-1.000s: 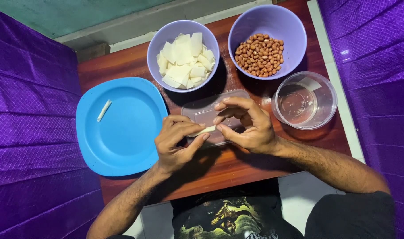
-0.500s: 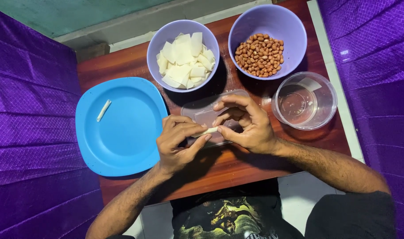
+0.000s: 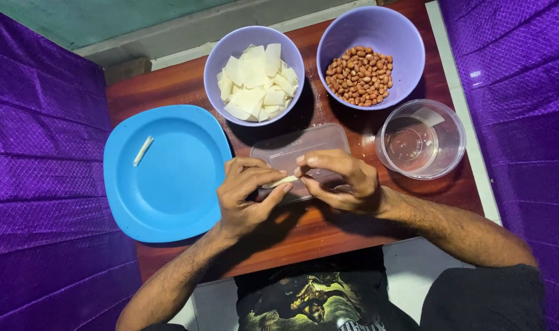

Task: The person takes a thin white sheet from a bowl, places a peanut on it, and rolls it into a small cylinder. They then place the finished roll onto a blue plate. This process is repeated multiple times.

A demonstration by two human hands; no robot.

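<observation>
My left hand (image 3: 245,196) and my right hand (image 3: 340,181) meet over a clear plastic lid (image 3: 301,150) on the wooden table (image 3: 169,86). Between their fingertips both hands pinch a thin, pale rolled wrapper (image 3: 280,181). A blue plate (image 3: 166,171) to the left of my hands carries one finished pale roll (image 3: 143,151). Behind my hands, a lilac bowl (image 3: 255,76) holds several white wrapper pieces. A second lilac bowl (image 3: 371,58) holds peanuts.
A clear round container (image 3: 420,140) with a little water stands at the right, near the table's edge. Purple fabric (image 3: 40,184) covers both sides of the table. A pale ledge and green wall run along the far side.
My fingers have shifted slightly on the roll; the hands stay over the lid. Nothing else has moved.
</observation>
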